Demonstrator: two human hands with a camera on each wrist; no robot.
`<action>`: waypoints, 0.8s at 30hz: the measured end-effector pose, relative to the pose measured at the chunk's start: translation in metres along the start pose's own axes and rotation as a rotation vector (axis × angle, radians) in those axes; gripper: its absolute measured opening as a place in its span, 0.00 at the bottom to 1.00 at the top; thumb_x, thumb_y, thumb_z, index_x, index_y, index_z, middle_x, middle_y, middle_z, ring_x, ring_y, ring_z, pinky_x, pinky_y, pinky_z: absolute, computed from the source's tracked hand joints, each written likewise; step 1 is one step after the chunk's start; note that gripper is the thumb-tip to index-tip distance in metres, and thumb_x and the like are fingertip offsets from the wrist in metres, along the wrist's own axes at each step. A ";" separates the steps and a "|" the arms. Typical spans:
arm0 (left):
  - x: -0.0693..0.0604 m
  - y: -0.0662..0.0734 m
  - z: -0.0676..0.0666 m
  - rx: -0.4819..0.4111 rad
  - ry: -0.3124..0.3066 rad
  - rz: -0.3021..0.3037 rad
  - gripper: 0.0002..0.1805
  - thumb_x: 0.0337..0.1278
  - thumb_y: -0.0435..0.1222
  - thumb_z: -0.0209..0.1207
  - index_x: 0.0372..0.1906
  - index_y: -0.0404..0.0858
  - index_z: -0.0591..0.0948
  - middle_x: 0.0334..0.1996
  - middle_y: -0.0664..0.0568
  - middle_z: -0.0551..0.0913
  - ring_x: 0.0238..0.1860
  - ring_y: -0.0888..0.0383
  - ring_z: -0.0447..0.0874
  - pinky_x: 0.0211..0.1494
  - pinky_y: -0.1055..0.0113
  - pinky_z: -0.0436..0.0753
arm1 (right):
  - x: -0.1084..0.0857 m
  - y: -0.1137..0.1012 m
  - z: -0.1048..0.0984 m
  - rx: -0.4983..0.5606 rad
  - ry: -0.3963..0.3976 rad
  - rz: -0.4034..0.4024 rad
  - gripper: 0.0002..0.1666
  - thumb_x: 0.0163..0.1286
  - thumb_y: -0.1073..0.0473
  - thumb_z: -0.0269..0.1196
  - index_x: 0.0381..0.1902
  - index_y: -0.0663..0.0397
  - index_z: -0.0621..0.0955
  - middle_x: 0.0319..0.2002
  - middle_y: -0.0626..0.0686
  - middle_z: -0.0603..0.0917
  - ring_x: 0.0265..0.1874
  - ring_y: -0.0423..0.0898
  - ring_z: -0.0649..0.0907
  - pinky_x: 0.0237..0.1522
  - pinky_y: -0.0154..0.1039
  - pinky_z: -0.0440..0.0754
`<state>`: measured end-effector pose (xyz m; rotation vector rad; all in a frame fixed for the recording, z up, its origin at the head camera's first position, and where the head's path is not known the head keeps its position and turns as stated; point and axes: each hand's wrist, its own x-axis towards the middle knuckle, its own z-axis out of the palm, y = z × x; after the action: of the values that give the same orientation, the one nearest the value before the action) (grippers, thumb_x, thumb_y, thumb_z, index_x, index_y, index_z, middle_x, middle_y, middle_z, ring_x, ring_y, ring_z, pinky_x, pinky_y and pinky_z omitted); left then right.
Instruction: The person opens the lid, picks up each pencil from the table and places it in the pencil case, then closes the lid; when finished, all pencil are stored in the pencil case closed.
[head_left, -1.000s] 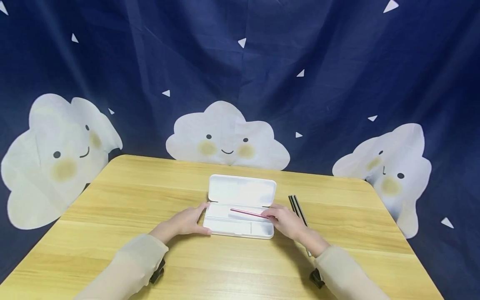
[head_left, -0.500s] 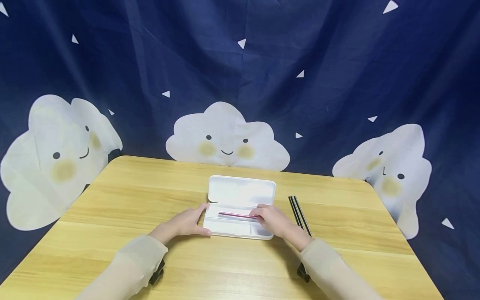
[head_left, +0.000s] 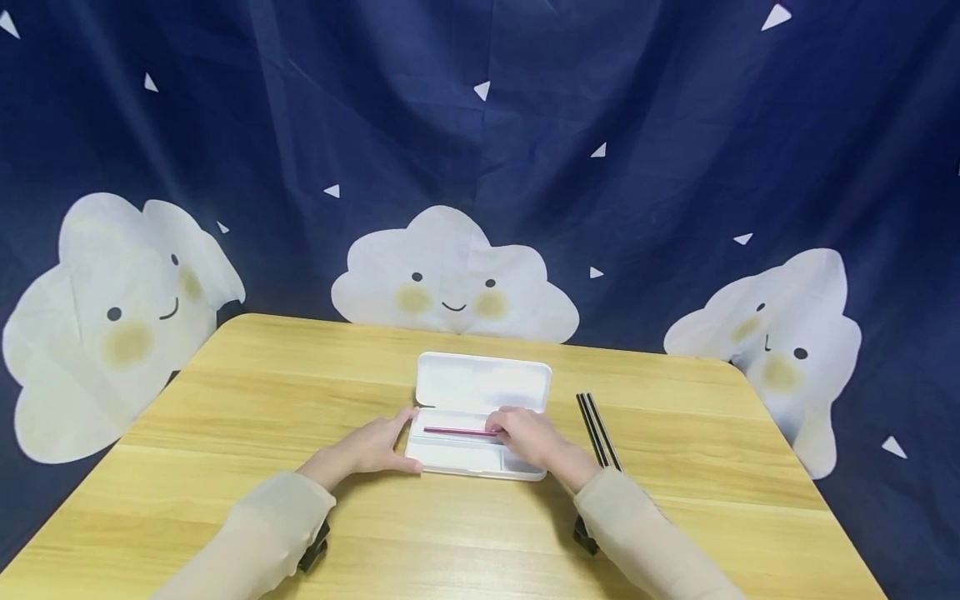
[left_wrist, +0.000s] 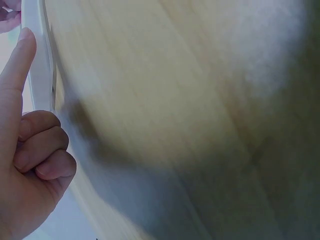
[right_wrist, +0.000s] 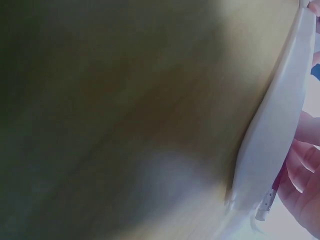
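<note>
A white pencil case [head_left: 453, 456] stands open on the wood-grain table [head_left: 300, 358], its lid [head_left: 480, 380] tipped up at the far side. The person's right hand [head_left: 525, 435] reaches over the case's right part with bent fingers and pinches a dark red pencil [head_left: 459, 431]. The pencil lies crosswise above or in the long far compartment, its free end towards the left; whether it touches the floor of the case cannot be told. In the right wrist view, its metal ferrule [right_wrist: 269, 199] and white eraser [right_wrist: 261, 215] jut out below the fingers.

The left hand [head_left: 367, 446] grips the left end of the case, its thumb at the near corner and a finger at the far one. The left wrist view shows three other fingers curled in towards the palm.

Right of the case, apart from it, a few slim dark sticks [head_left: 596, 429] lie side by side, their near ends hidden by the right arm. Both arms wear pale sleeves [head_left: 255, 533], with a black device under each cuff. Behind the table hangs a navy curtain [head_left: 637, 100] printed with smiling white clouds [head_left: 450, 250] and small white triangles.
</note>
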<state>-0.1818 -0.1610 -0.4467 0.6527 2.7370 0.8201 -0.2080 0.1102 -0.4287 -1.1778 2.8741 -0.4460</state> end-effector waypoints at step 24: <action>-0.001 -0.002 0.001 0.013 0.012 0.017 0.51 0.36 0.57 0.67 0.63 0.33 0.60 0.46 0.33 0.77 0.46 0.43 0.78 0.49 0.50 0.75 | 0.012 0.000 0.008 0.136 -0.085 -0.035 0.09 0.62 0.70 0.56 0.33 0.55 0.83 0.31 0.49 0.81 0.35 0.44 0.79 0.41 0.36 0.77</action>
<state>-0.1816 -0.1624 -0.4490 0.6763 2.7536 0.8128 -0.2155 0.0997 -0.4346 -1.1967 2.7077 -0.5680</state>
